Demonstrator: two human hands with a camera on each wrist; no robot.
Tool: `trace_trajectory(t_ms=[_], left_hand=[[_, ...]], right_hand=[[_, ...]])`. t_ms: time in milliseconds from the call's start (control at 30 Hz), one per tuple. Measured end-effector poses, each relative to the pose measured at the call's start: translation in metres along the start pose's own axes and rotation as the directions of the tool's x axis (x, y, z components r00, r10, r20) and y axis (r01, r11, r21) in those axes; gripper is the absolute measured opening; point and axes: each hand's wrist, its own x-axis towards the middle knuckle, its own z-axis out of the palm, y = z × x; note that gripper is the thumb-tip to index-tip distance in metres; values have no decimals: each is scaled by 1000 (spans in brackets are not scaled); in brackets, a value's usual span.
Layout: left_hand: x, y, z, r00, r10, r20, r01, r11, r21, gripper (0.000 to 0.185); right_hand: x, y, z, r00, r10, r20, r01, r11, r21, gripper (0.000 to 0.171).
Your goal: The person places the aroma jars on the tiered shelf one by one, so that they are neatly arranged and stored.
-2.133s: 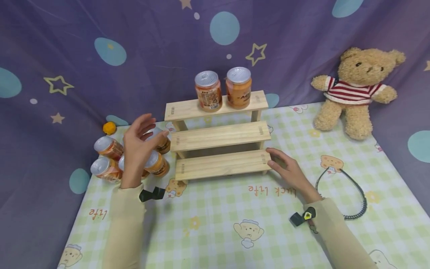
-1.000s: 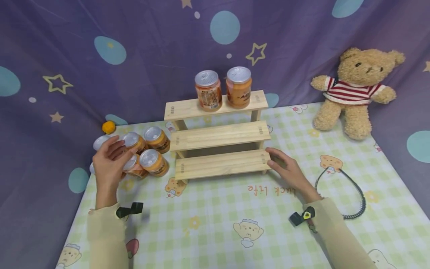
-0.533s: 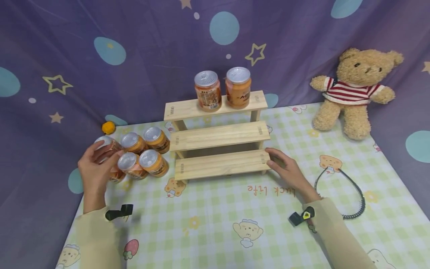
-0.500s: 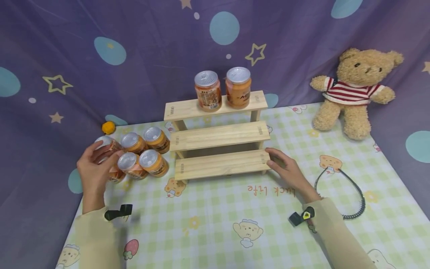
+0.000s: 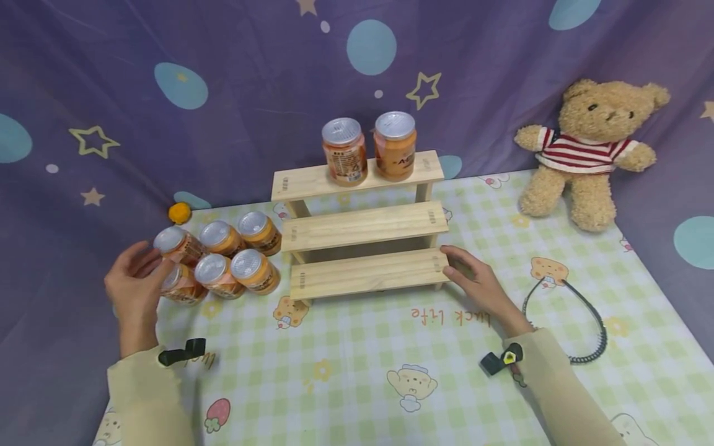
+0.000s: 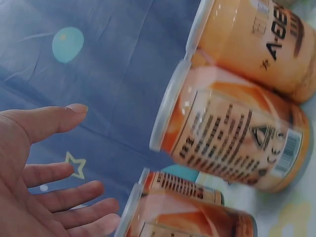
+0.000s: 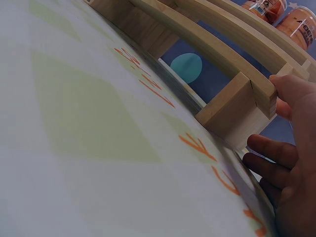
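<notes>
Left hand (image 5: 132, 282): fingers spread and straight, grasping nothing. In the left wrist view the palm (image 6: 29, 182) faces the jars with a gap between the fingertips and the nearest lid. In the head view the fingertips lie just beside the 2 leftmost jars; whether they touch cannot be told.

Jar cluster (image 5: 214, 251): 5 orange jars with silver lids, standing in 2 rows just beyond the left fingertips, on the mat. Nearest the fingers: back-left jar (image 5: 177, 243) and front-left jar (image 5: 181, 285), the latter partly hidden behind the fingers. The other 3 stand further out from the fingertips, toward the shelf; the outermost 2 are just beside its left end.

Right hand (image 5: 478, 286): fingers relaxed, thumb pressed against the right end of the lowest step, the other fingers lying on the mat beside the shelf's foot. No grasp around the wood.

Wooden step shelf (image 5: 362, 226): 3 tiers, standing between the 2 hands. Lowest tier (image 7: 232, 59) meets the right thumb at its end block.

Shelved jars: 2 orange jars, left (image 5: 344, 151) and right (image 5: 395, 145), upright and side by side on the top tier, well beyond the fingertips of both hands.

Checked mat (image 5: 346, 365): pale green, cartoon prints, under everything.

Teddy bear (image 5: 594, 148): striped jumper, seated against the backdrop, well apart from the right fingers.

Coiled cable (image 5: 580, 322): on the mat, near the right wrist.

Small orange ball (image 5: 179, 212): behind the cluster, at the backdrop.
</notes>
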Motion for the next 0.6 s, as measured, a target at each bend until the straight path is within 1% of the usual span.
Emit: trace_trajectory(t_ms=[33, 133, 233, 367, 500, 600], left_hand=[[1, -1, -1, 1000, -14, -6, 14, 1000, 4, 55], [3, -2, -6, 999, -40, -25, 39, 999, -21, 57], [4, -4, -9, 998, -37, -41, 34, 997, -72, 56], [6, -6, -12, 998, -28, -56, 23, 995, -95, 51], [9, -11, -15, 997, -48, -64, 43, 996, -73, 52], [9, -16, -16, 995, -79, -64, 79, 997, 1, 55]], right_hand=[[0, 0, 0, 1000, 3, 0, -3, 1000, 1, 47], [0, 0, 0, 1000, 9, 1, -9, 1000, -4, 47], [0, 0, 0, 1000, 6, -1, -6, 1000, -6, 47], [1, 1, 0, 1000, -1, -4, 1, 1000, 1, 47], [1, 2, 1, 1000, -8, -5, 8, 1000, 0, 47], [1, 2, 1, 1000, -6, -7, 6, 1000, -3, 47]])
